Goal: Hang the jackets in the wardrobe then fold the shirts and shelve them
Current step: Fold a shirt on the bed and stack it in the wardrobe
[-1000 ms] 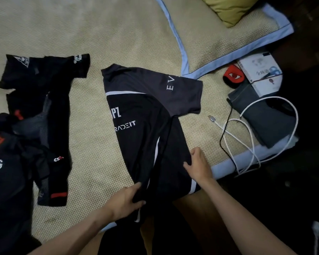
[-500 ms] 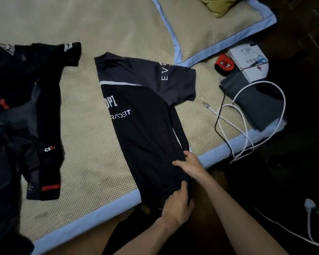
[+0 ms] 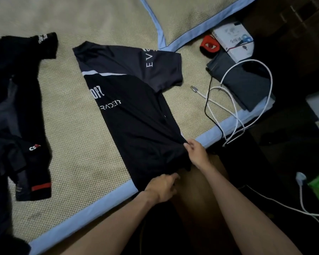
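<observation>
A black and grey jersey [image 3: 134, 111] with white lettering lies folded lengthwise on the woven bed mat [image 3: 72, 126], one grey sleeve sticking out to the right. Its hem reaches the mat's blue front edge. My left hand [image 3: 163, 186] pinches the hem's near corner at that edge. My right hand [image 3: 196, 153] grips the hem's right corner just beyond it. Another black shirt [image 3: 26, 107] with red trim lies spread flat at the left, partly over a dark heap of clothes [image 3: 0, 172].
White and black cables [image 3: 234, 100] loop over folded dark jeans [image 3: 241, 83] at the right, beside a white box [image 3: 232, 39] and a red object [image 3: 209, 46]. A second blue-edged mat [image 3: 188, 17] lies at the back. Dark floor with a plug and cord [image 3: 300, 177] is at the right.
The camera view dropped towards the bed edge. My left hand slid from the jersey's left side to the hem's right end, close beside my right hand, and the lengthwise fold lies flatter.
</observation>
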Motion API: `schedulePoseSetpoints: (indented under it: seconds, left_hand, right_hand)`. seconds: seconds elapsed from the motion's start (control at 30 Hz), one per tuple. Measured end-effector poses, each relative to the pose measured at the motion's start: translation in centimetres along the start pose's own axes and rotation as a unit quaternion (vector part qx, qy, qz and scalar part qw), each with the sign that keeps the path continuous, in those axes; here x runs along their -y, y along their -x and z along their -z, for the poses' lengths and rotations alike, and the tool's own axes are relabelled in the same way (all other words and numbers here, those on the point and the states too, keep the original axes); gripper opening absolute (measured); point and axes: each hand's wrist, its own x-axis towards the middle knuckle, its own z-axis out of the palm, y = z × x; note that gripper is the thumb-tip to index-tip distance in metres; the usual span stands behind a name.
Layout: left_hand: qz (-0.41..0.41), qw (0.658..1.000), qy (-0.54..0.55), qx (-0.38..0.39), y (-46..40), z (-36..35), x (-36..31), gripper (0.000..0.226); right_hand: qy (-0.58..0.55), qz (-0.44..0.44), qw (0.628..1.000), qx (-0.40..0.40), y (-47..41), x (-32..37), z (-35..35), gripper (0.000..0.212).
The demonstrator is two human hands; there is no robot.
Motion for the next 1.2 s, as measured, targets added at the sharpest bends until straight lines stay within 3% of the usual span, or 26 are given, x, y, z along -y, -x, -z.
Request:
schedulePoseSetpoints:
  seconds: [0.17,0.27,0.4,0.6,0.73,0.93,1.1,1.2]
  left_hand:
    - [0.092,0.975,-0.070,-0.191,-0.2,3.8,3.4,0.041]
    - [0.144,0.949,-0.105,-0.261,-0.4,5.4,5.9,0.050]
    - [0.118,0.939,-0.194,-0.257,0.6,4.8,8.1,0.068]
    - [0.109,0.935,-0.242,-0.236,2.6,2.5,9.8,0.080]
    - [0.093,0.935,-0.250,-0.233,1.8,4.7,9.4,0.067]
    - [0.058,0.894,-0.262,-0.358,-4.4,13.9,9.2,0.073]
    - [0.110,0.890,-0.230,-0.378,-11.0,18.8,10.0,0.076]
    - [0.132,0.895,-0.217,-0.367,-12.6,18.3,11.1,0.076]
  right_hand:
    - [0.025,0.009,1.000,-0.012,0.4,-0.5,0.2,0.026]
    - [0.068,0.020,0.997,-0.017,0.5,-1.0,0.3,0.032]
    - [0.080,-0.003,0.997,0.001,0.3,-1.2,0.8,0.011]
    - [0.151,-0.012,0.989,0.000,0.2,-0.1,1.7,0.007]
    - [0.167,0.017,0.986,-0.015,-1.0,1.8,1.3,0.024]
    - [0.083,0.050,0.994,-0.041,-5.7,6.3,-0.3,0.045]
    - [0.001,0.022,0.999,-0.041,-10.9,9.6,-1.3,0.061]
    - [-0.012,0.051,0.998,-0.033,-14.5,10.5,-1.8,0.057]
